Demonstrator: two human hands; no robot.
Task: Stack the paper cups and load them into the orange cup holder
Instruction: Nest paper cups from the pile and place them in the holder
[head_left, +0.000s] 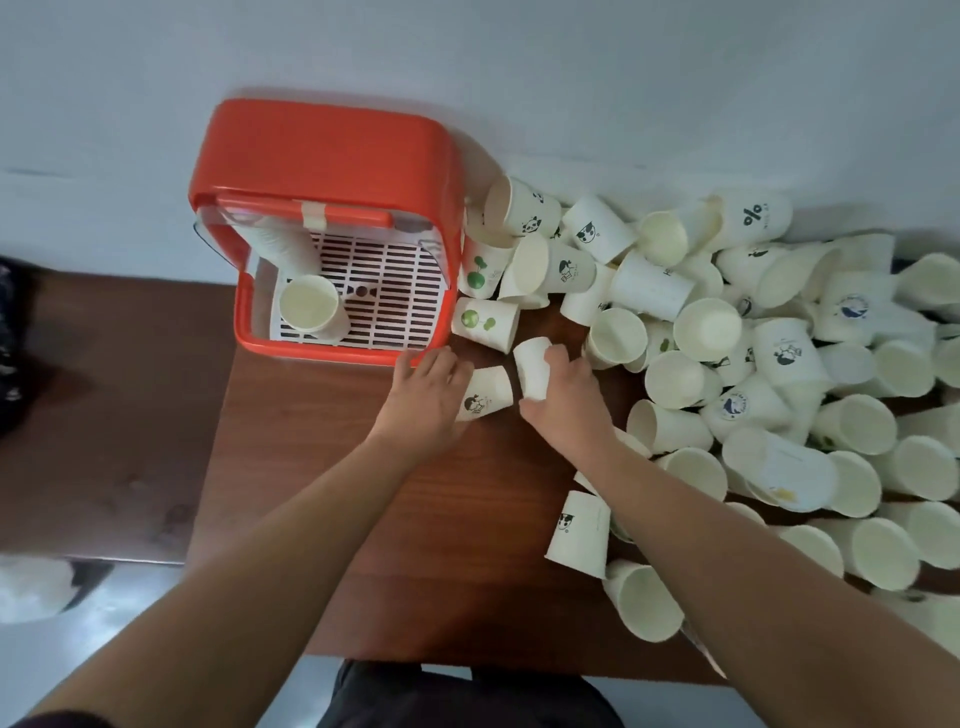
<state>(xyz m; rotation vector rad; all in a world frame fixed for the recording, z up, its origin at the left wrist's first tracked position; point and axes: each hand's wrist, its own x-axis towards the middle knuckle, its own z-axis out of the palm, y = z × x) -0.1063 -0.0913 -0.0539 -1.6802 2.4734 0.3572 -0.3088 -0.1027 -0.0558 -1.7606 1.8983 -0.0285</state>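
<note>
Left hand (426, 395): fingers curled on printed cup (485, 401), frame centre.
Right hand (563, 397): fingers gripping plain cup (532, 366).
Advice: we would align base to mouth, then nest squarely.

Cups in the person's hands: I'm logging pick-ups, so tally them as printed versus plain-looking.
Black-print paper cup, under the left hand: 1
Paper cup with no print showing, in the right hand: 1
Total: 2
</note>
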